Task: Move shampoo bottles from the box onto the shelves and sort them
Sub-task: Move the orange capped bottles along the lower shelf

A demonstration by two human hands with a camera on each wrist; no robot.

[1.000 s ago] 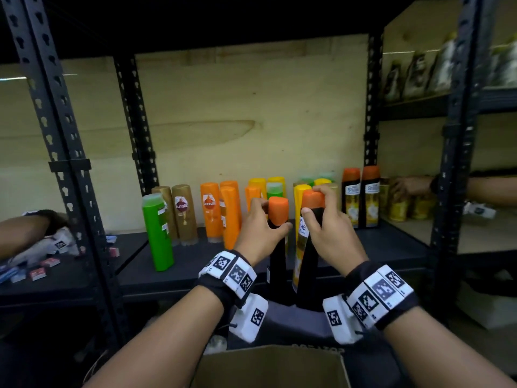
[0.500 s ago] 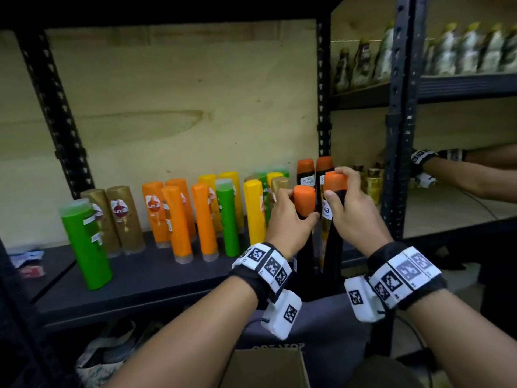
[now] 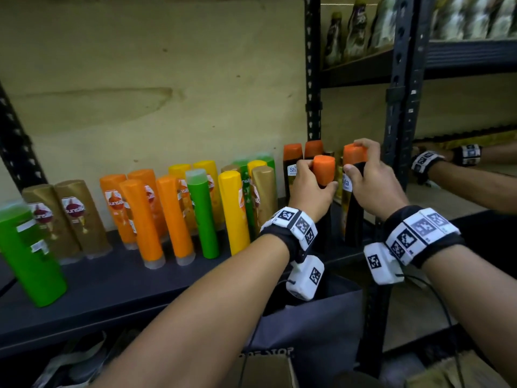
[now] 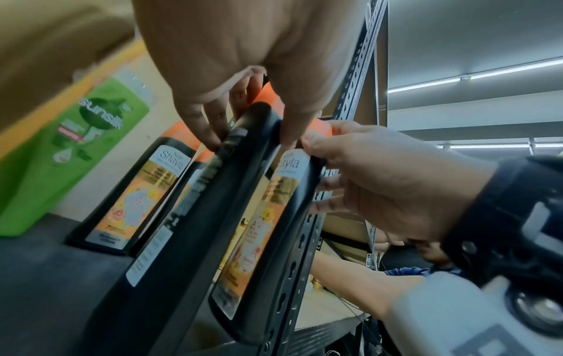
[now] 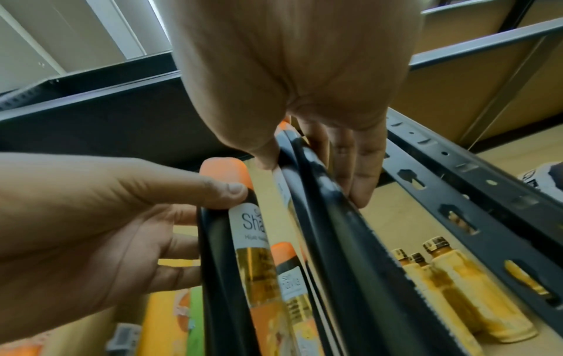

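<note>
My left hand (image 3: pixel 313 189) grips the neck of a black shampoo bottle with an orange cap (image 3: pixel 323 169), upright over the dark shelf (image 3: pixel 112 281). Beside it, my right hand (image 3: pixel 366 177) grips a second, matching bottle (image 3: pixel 354 159) just under its cap. Two more black, orange-capped bottles (image 3: pixel 293 163) stand just behind, at the shelf's right end. The left wrist view shows the left-hand bottle (image 4: pixel 189 216) and the right-hand bottle (image 4: pixel 268 216) side by side, low over the shelf's front edge. Whether their bases touch the shelf I cannot tell.
Orange, yellow, green and gold bottles (image 3: pixel 173 214) stand in a row to the left, and a green one (image 3: pixel 28 253) is nearer the front. A black upright post (image 3: pixel 400 107) is close to my right hand. Another person's hands (image 3: pixel 428 163) work on the neighbouring shelf. A cardboard box (image 3: pixel 263 371) sits below.
Both hands have carried their bottles to the right and further in, close to the two black bottles at the shelf's right end. The other person's hands have shifted on the neighbouring shelf.
</note>
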